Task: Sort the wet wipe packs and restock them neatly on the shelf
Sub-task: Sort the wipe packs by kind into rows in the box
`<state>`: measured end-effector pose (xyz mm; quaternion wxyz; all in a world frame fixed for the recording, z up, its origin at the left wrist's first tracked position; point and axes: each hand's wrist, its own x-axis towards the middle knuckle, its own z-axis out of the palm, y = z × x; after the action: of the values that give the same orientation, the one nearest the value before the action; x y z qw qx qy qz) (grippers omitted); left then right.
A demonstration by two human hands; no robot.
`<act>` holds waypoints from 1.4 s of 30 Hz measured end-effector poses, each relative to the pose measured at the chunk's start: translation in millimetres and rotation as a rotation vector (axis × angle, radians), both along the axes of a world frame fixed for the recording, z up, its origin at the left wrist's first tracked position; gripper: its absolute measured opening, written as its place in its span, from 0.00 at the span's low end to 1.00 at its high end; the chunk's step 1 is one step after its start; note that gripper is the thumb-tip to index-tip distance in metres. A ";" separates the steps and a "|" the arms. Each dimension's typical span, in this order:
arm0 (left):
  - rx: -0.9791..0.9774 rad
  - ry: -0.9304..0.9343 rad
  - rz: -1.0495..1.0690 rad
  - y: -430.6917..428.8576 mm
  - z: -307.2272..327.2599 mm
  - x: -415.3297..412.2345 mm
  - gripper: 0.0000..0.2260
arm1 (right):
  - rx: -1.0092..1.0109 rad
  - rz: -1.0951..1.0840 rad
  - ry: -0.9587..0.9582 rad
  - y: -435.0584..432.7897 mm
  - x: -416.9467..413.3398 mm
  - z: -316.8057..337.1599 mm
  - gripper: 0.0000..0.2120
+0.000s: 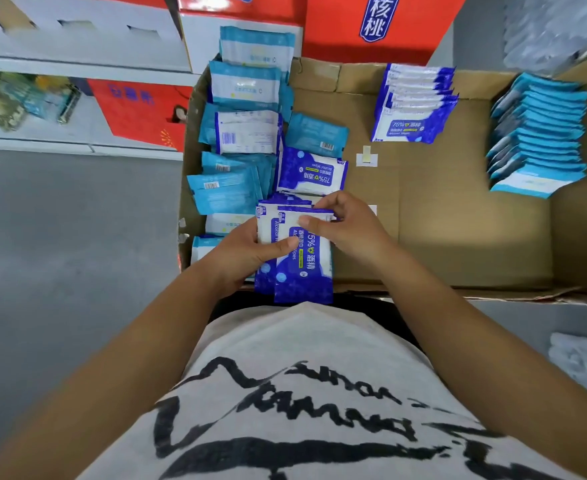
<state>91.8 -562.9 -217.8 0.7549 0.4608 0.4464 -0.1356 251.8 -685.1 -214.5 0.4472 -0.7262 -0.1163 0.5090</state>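
A wide, shallow brown cardboard box [441, 220] carries everything. Along its left edge lies a loose, unsorted heap of light-blue plastic wipe packs [243, 133], some face up and some barcode up, reaching from the near left corner to the far one. Against the right edge stands a tidy overlapping row of light-blue packs [541, 140]. At the middle of the far edge sits a shorter overlapping row of dark-blue-and-white alcohol wipe packs [413, 105], their print running left to right.

At the near edge, beside the heap, is a small stack of dark-blue-and-white packs [299, 268], held up between both hands. Its long axis runs from the near edge towards the far one. The left hand [247, 251] grips it from the left, thumb laid across the front. The right hand [347, 226] pinches its far right corner, thumb on the face and fingers curled behind. One more dark-blue pack [311, 173] lies flat just beyond the fingers, touching the heap.

The matching dark-blue row lies beyond and to the right of the stack, well apart from it, so the right hand is the nearer one. Judging by the print, the stack would need about a quarter turn to sit in line with that row.
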 end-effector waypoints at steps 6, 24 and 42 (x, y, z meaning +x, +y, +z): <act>0.003 0.136 0.146 16.8 -6.8 -6.1 0.21 | -0.087 -0.143 -0.181 17.4 28.9 -28.4 0.11; 0.152 0.232 0.303 52.8 -15.6 -31.0 0.21 | -0.236 0.212 -0.674 59.4 71.1 -93.6 0.14; 0.317 0.121 -0.011 54.9 7.4 -26.9 0.24 | -0.090 0.458 -0.232 10.4 6.4 4.2 0.25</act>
<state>64.9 -508.0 -210.4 0.6438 0.5676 0.5044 -0.0948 258.3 -674.7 -210.3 0.2711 -0.7538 -0.3053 0.5149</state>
